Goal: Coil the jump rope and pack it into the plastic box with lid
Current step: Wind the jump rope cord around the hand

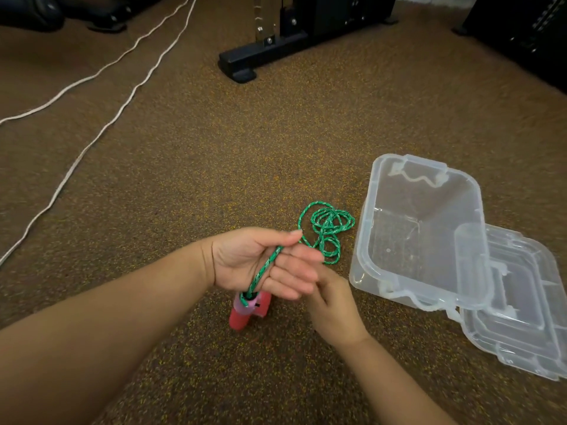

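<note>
1. While the person crouches over a speckled brown carpet (184, 179), the left hand (260, 262) sits just below the middle of the shot, palm up and half open, fingers loosely curled.
2. That hand has the green jump rope (326, 231) running across its palm, with the thumb and forefinger pinching it near the top. So it's gripping the cord, not tightly by the looks of it.
3. From the palm the cord drops toward 6 o'clock into the pink-red handles (245, 312), which hang or rest right under the hand. Can't tell if they're touching the carpet.
4. Toward 2 o'clock from the left hand, the rest of the rope lies on the carpet in a messy little pile of loops, just beside the box.
5. The right hand (334, 311) is at about 4 o'clock from the left one, fingertips tucked behind the left fingers. It's blurry and partly hidden, so whether it holds any cord is anyone's guess.
6. Over at 3 o'clock sits the clear plastic box (377, 259), open, nothing inside it, white latch clips on the near and far ends.
7. Its lid (521, 317) lies at 4 o'clock, partly tucked under the box's right edge.
8. Up at 10 o'clock two white cords (101, 69) run across the carpet, and a black equipment base (245, 62) sits at 12 o'clock, well apart from everything.
</note>
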